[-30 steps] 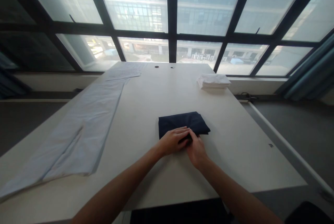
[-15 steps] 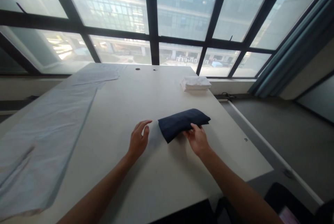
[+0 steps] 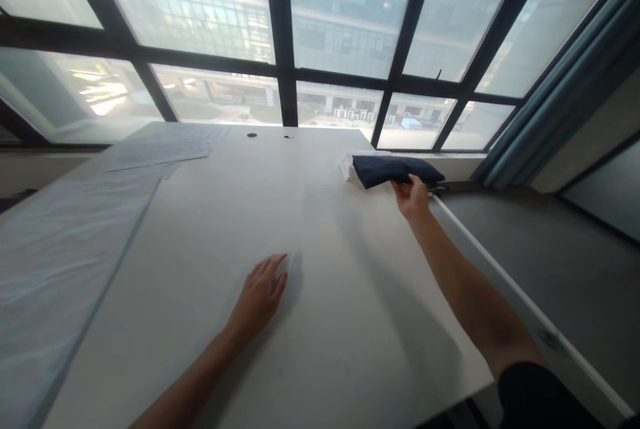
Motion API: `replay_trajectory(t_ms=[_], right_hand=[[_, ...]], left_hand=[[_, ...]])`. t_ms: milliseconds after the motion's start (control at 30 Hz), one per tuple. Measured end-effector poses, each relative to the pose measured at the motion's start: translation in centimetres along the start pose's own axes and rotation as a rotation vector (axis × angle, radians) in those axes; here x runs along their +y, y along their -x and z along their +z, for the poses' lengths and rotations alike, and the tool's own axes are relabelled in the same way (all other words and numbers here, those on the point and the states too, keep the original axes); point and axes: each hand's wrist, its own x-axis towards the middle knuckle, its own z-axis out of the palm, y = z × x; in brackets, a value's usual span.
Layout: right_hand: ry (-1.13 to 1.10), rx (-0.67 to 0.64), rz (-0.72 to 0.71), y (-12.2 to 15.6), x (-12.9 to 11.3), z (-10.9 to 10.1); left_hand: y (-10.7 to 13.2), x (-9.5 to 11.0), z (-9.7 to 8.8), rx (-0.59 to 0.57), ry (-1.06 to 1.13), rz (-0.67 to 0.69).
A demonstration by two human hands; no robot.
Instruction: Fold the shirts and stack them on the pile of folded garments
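Observation:
A folded dark navy cloth point(image 3: 390, 169) is pinched along its near edge by my right hand point(image 3: 411, 197), thumb on top and fingers beneath. It hangs at the table's far right, in front of and over a stack of folded white cloth point(image 3: 346, 166), hiding most of that stack. Whether the two touch, I cannot tell. My left hand point(image 3: 261, 287) hovers low over the middle of the table, fingers apart and holding nothing, with its shadow close by.
On the left of the white table point(image 3: 320, 322) lies a long pale cloth point(image 3: 60, 262), with thin white sheets point(image 3: 165, 147) at the far left. Windows stand behind the far edge. A blue-grey curtain point(image 3: 545, 95) hangs on the right, beside the grey floor.
My right hand has carried the navy cloth forward and to the right, from the middle of the table to the white stack. My left hand has dropped slightly nearer to me, still open.

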Motion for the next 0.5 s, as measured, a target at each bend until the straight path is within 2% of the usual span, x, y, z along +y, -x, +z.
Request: replay_trajectory(t_ms=[133,267,367,500], right_hand=[[-0.004,-0.018,-0.028,-6.4,1.3,2.7],[0.009,-0.024,-0.012,-10.8,3.2,4.7],[0.028,-0.021,0.006,-13.3,4.8,5.3],[0.052,-0.02,0.029,-15.7,6.7,5.0]], left_hand=[[0.2,-0.3,0.2,-0.004,-0.044,0.0],[0.4,-0.4,0.2,0.007,-0.068,0.002],[0.5,-0.3,0.1,0.012,-0.083,0.013],[0.5,0.0,-0.2,0.006,-0.1,0.008]])
